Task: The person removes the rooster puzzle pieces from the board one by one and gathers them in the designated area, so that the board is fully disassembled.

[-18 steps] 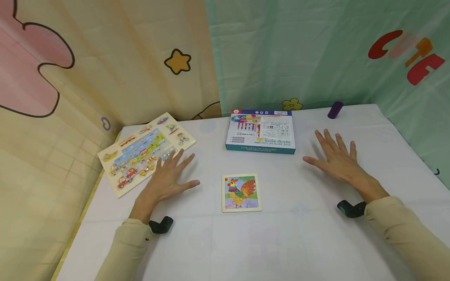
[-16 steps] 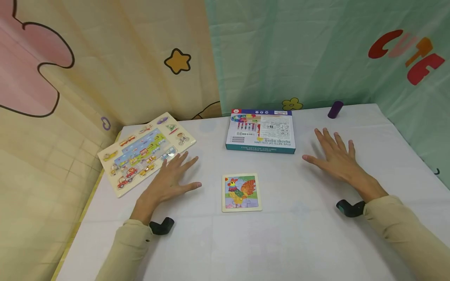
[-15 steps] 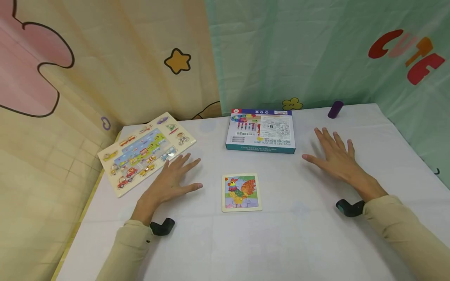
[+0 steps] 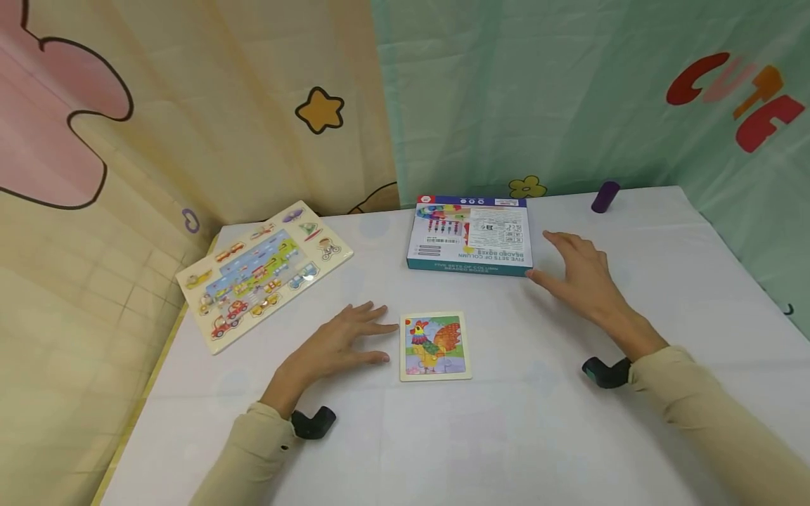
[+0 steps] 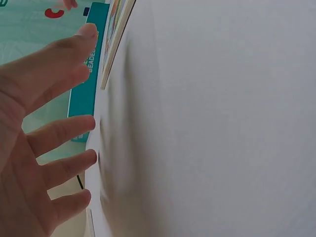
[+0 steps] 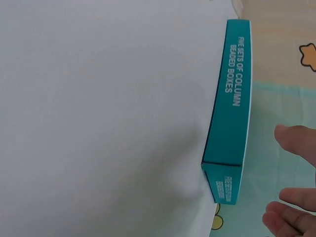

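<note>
Just left of the square rooster puzzle (image 4: 434, 348) is the left hand (image 4: 338, 346), fingers spread and holding nothing; in the left wrist view the hand (image 5: 44, 143) shows near the puzzle's edge (image 5: 114, 49). The right hand (image 4: 590, 284) hovers by the near right corner of the flat box (image 4: 470, 237), fingers apart, nothing held. Whether its thumb touches that corner in the head view cannot be told. In the right wrist view a gap shows between the box (image 6: 229, 103) and the hand (image 6: 298, 182).
A wooden vehicle puzzle board (image 4: 262, 275) lies tilted at the table's back left. A dark purple cylinder (image 4: 605, 197) stands at the back right. Printed curtains (image 4: 253, 91) surround the white table (image 4: 481, 443) behind and at the sides.
The left hand has moved right and nearer, from beside the vehicle board to the rooster puzzle. The right hand has shifted left to the box, its fingers closer together.
</note>
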Tool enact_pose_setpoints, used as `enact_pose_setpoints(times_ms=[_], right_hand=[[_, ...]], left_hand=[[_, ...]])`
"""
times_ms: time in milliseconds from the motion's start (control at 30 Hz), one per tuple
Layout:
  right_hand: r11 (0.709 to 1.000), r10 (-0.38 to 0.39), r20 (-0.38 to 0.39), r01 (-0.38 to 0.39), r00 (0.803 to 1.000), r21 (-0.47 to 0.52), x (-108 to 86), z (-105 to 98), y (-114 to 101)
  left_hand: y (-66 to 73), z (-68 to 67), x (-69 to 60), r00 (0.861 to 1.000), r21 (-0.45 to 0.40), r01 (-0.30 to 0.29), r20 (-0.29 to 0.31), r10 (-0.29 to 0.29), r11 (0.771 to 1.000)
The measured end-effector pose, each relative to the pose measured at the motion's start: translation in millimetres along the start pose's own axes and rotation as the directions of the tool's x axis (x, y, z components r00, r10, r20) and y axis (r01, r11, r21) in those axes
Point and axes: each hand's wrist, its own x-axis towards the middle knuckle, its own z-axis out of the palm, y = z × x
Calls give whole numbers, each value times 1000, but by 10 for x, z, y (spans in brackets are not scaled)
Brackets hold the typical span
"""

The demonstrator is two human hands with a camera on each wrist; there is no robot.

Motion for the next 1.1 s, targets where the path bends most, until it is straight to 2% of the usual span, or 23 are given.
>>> enact_pose_setpoints(times_ms=[167, 300, 433, 633, 867, 1100], right_hand=[[998, -51, -6, 51, 999, 28, 18, 158, -179], [987, -148, 29, 145, 989, 72, 24, 313, -326], [967, -237, 105, 224, 966, 122, 10, 469, -513], [947, -302, 234, 263, 924, 185, -9, 671, -815], [937, -340, 358, 278, 870, 214, 5, 838, -1074], [935, -351, 413, 292, 840, 201, 13, 945, -1160]], left_hand=[[58, 54, 32, 999, 3, -55, 0, 55, 998], [89, 91, 56, 996, 12, -86, -13, 86, 996], [118, 114, 74, 994, 35, -103, -21, 104, 994], [157, 133, 109, 994, 54, -111, 10, 110, 992], [182, 137, 145, 992, 71, -129, 18, 128, 989], [185, 144, 149, 992, 102, -120, 43, 117, 987]])
